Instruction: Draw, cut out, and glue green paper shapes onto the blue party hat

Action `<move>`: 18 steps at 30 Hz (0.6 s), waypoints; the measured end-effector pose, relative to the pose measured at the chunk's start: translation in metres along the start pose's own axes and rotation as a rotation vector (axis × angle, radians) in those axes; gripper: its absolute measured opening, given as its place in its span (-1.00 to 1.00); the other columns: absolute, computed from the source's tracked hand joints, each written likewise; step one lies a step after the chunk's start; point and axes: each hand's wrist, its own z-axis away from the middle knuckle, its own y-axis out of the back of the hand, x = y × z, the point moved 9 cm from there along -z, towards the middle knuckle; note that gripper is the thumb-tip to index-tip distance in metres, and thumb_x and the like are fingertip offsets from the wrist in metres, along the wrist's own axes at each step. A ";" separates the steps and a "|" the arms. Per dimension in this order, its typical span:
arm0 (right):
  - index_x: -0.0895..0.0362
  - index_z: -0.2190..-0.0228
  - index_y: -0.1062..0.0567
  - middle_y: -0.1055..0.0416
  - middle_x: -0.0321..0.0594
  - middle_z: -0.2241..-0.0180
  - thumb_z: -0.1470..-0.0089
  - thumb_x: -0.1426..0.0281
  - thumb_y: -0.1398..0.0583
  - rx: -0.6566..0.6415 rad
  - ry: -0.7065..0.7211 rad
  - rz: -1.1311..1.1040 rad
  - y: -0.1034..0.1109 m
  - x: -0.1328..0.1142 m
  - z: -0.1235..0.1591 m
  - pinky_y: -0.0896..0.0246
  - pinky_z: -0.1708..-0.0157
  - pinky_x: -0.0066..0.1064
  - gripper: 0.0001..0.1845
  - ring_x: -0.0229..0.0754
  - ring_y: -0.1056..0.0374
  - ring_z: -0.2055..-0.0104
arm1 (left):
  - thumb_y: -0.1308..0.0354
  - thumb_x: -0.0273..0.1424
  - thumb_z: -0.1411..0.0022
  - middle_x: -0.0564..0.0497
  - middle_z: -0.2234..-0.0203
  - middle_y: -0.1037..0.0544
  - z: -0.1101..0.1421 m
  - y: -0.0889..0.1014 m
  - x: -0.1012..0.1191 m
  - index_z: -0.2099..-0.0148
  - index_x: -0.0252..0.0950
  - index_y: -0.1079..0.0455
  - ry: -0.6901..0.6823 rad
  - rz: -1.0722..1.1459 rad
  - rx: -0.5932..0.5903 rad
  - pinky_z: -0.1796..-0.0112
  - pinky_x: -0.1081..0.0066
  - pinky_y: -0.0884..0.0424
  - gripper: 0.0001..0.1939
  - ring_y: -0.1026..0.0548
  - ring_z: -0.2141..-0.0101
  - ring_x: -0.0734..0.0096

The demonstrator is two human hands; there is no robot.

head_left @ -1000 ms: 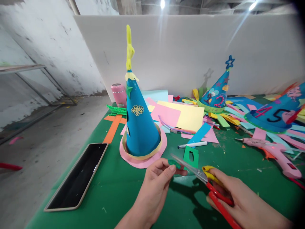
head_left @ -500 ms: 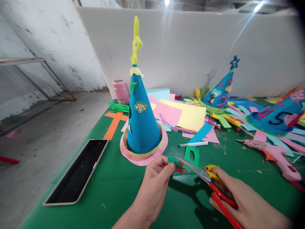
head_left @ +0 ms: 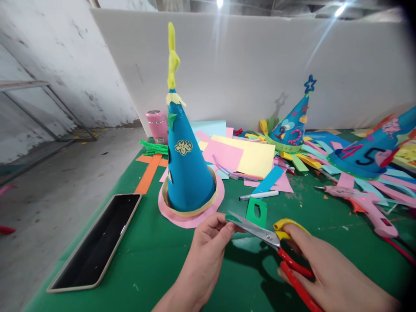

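Observation:
My left hand (head_left: 209, 251) pinches a small green paper cutout (head_left: 231, 218) between thumb and fingers, mostly hidden by the blades. In my right hand (head_left: 321, 264) are scissors (head_left: 260, 230) with red and yellow handles, their blades reaching across to the cutout. Just beyond the scissors lies a green paper piece (head_left: 261, 220) with a hole in it. A tall blue cone hat (head_left: 191, 177) stands upright behind my left hand, with a pink brim (head_left: 217, 200), a yellow cloud patch and a yellow twisted topper.
A phone (head_left: 97, 242) lies at the left table edge. Behind are a pink flask (head_left: 157, 128), coloured paper sheets (head_left: 256, 156) and a white pen (head_left: 260, 195). To the right sit a pink glue gun (head_left: 367, 203) and two decorated hats, one a blue star-topped hat (head_left: 292, 125).
The scissor blades have moved onto the green cutout and now cover much of it. The whole view has shifted slightly, so the table things sit further left.

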 end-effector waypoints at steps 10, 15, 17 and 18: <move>0.05 0.18 -0.30 -0.44 -0.15 0.22 -0.03 0.16 -0.05 -0.092 -0.032 -0.062 -0.003 0.012 0.003 -0.32 0.41 -0.45 -0.67 -0.08 -0.39 0.21 | -0.13 -0.49 -0.09 0.03 0.47 -0.50 0.000 0.005 -0.002 0.45 -0.30 -0.33 0.032 0.031 0.052 0.19 0.39 -0.26 -0.92 -0.46 0.36 0.38; 0.02 0.06 -0.31 -0.44 -0.19 0.12 0.01 0.16 -0.12 -0.121 -0.084 -0.027 0.006 0.035 0.012 -0.34 0.28 -0.48 -0.55 -0.08 -0.38 0.13 | -0.04 -0.54 -0.11 -0.01 0.45 -0.50 0.001 0.008 -0.005 0.46 -0.31 -0.28 0.067 0.010 0.049 0.17 0.29 -0.23 -0.88 -0.46 0.34 0.31; 0.00 0.06 -0.33 -0.48 -0.26 0.19 0.01 0.18 -0.13 -0.116 -0.077 -0.041 0.008 0.039 0.018 -0.34 0.27 -0.52 -0.56 -0.16 -0.42 0.22 | -0.02 -0.56 -0.10 -0.02 0.42 -0.51 0.001 0.004 -0.004 0.47 -0.31 -0.27 0.064 0.010 0.012 0.15 0.27 -0.22 -0.87 -0.46 0.30 0.28; 0.00 0.08 -0.35 -0.50 -0.28 0.24 0.02 0.19 -0.15 -0.079 -0.068 -0.050 0.011 0.041 0.021 -0.35 0.31 -0.54 -0.57 -0.19 -0.43 0.28 | -0.01 -0.57 -0.10 -0.03 0.41 -0.51 0.001 0.002 -0.004 0.48 -0.31 -0.26 0.064 0.006 -0.002 0.14 0.26 -0.21 -0.86 -0.46 0.29 0.28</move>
